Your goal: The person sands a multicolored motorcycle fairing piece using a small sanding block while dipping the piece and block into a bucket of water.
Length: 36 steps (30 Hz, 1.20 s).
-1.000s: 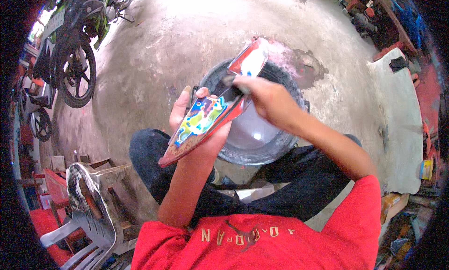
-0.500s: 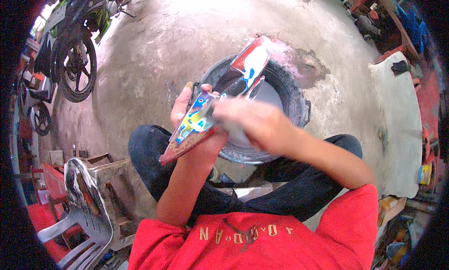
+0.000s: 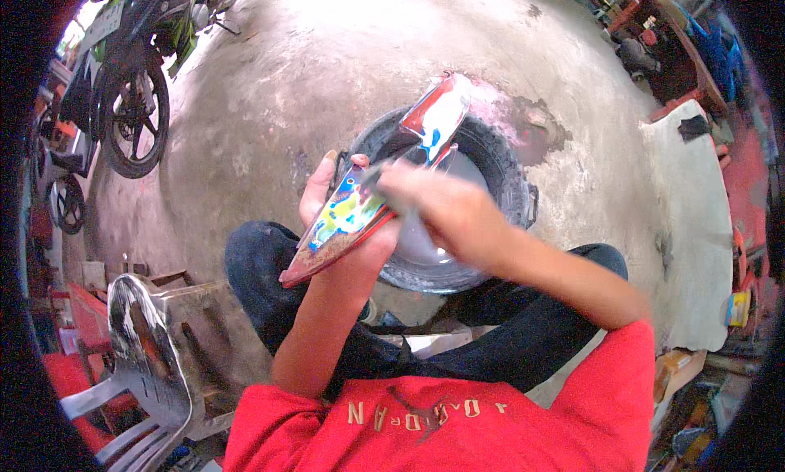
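My left hand (image 3: 321, 190) grips a long, pointed painted panel (image 3: 335, 227), red and white with blue and yellow-green patterns, tilted diagonally above a dark round tub (image 3: 495, 186) of cloudy liquid. Its wider red-and-white end (image 3: 439, 115) extends over the tub's far rim. My right hand (image 3: 441, 210) is closed and blurred on the middle of the panel, with a small dark piece (image 3: 372, 178) at its fingertips; what that piece is I cannot make out. My crossed legs in dark trousers frame the near side of the tub.
A motorcycle (image 3: 132, 125) stands at the upper left on the concrete floor (image 3: 270, 71). A pale plastic chair (image 3: 151, 349) is at the lower left. A large pale board (image 3: 687, 227) lies along the right, with a wooden cabinet (image 3: 654, 47) and assorted items beyond.
My right hand has moved down and left along the panel from the gap near its far section. The panel's far end has shifted slightly; my left hand keeps its grip.
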Motion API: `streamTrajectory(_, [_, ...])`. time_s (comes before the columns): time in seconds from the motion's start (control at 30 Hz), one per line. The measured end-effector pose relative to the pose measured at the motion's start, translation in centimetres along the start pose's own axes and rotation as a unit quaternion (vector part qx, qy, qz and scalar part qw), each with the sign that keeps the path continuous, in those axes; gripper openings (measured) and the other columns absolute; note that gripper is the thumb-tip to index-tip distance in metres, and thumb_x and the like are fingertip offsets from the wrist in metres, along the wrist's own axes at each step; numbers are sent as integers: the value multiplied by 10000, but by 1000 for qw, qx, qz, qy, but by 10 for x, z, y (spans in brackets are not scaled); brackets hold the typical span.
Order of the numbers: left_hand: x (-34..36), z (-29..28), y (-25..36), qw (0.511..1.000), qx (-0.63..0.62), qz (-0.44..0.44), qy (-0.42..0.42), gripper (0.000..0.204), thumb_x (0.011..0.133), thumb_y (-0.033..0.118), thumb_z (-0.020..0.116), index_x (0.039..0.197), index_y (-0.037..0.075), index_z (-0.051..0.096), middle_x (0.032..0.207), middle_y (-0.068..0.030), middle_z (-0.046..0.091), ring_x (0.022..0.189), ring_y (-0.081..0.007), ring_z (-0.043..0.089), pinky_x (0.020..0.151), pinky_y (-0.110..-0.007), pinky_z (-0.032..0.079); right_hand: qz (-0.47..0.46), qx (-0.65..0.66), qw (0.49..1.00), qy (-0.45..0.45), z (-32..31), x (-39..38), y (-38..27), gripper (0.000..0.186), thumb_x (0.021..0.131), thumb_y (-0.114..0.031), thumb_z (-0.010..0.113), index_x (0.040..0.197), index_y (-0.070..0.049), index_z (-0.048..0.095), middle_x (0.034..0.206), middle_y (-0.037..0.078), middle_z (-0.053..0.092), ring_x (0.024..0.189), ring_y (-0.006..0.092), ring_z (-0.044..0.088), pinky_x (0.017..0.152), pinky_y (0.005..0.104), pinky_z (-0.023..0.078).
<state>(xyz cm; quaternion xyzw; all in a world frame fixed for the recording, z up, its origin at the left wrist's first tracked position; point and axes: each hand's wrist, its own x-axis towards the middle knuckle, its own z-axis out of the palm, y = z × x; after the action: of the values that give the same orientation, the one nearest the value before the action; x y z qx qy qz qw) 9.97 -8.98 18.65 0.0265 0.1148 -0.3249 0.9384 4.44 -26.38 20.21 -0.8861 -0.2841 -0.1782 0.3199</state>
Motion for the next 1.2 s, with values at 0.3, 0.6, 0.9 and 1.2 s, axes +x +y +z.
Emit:
streamTrajectory(0.3, [4, 2, 4, 1000, -4, 3, 23, 400, 968, 435, 526, 1045, 54, 622, 1071, -211, 670, 1114, -388, 584, 1077, -535, 388, 125, 5, 991, -39, -10, 2, 25, 541, 790, 70, 553, 1321, -27, 590, 1303, 214, 631, 1214, 353, 621, 1048, 418, 487])
streamTrajectory(0.6, [7, -3, 5, 998, -12, 26, 61, 425, 1006, 427, 473, 1059, 27, 608, 1049, -231, 672, 1056, -425, 626, 953, -575, 478, 40, -24, 999, 2, 3, -8, 26, 516, 804, 32, 583, 1316, -28, 591, 1318, 216, 623, 1236, 359, 610, 1049, 419, 489])
streamTrajectory(0.9, [-9, 6, 0, 999, -29, -9, 22, 386, 987, 406, 518, 1052, 46, 642, 1113, -227, 664, 1010, -359, 650, 970, -525, 498, -32, -32, 999, 14, 4, 5, 10, 435, 878, -66, 577, 1306, 10, 594, 1261, 214, 656, 1170, 342, 654, 1011, 419, 520])
streamTrajectory(1.2, [-5, -13, 4, 998, -44, -2, -33, 485, 985, 440, 507, 1202, 23, 624, 1234, -220, 648, 1104, -357, 638, 1033, -520, 461, -48, -29, 998, 9, 11, 9, -1, 440, 847, -67, 595, 1278, 26, 591, 1258, 206, 656, 1175, 346, 652, 1013, 424, 523])
